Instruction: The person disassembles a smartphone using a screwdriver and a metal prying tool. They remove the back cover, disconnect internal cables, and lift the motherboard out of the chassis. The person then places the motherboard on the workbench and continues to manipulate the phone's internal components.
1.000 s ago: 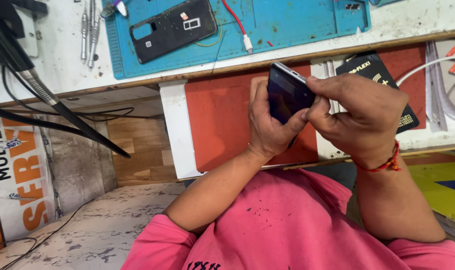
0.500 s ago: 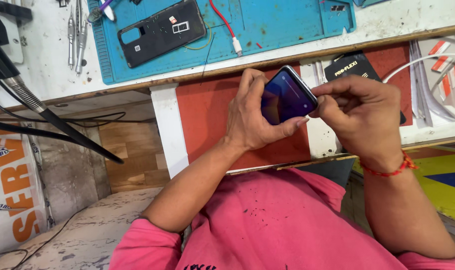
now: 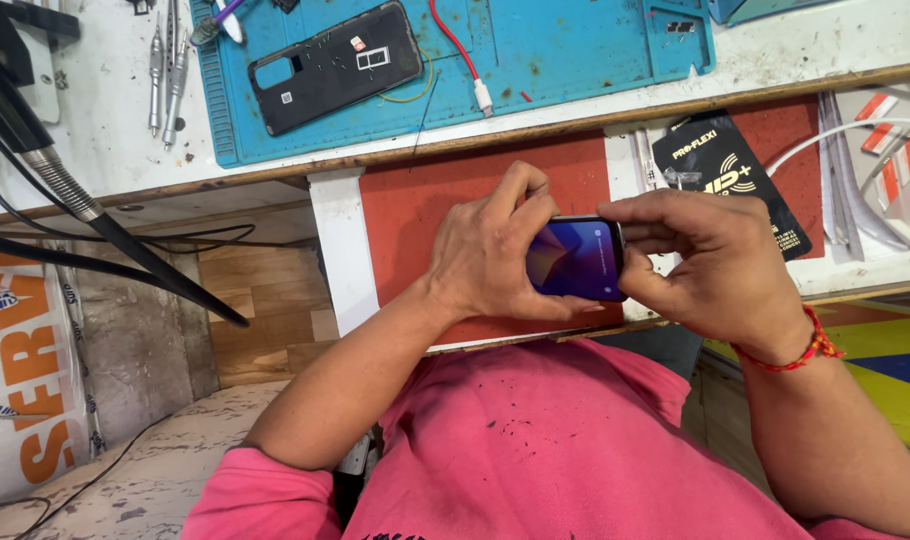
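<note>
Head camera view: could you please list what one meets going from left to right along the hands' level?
Orange-lettered banner → black cable → white drawer edge → left hand → lit phone → right hand → red thread bracelet.

Bare red drawer panel (image 3: 415,215) left of hands
</note>
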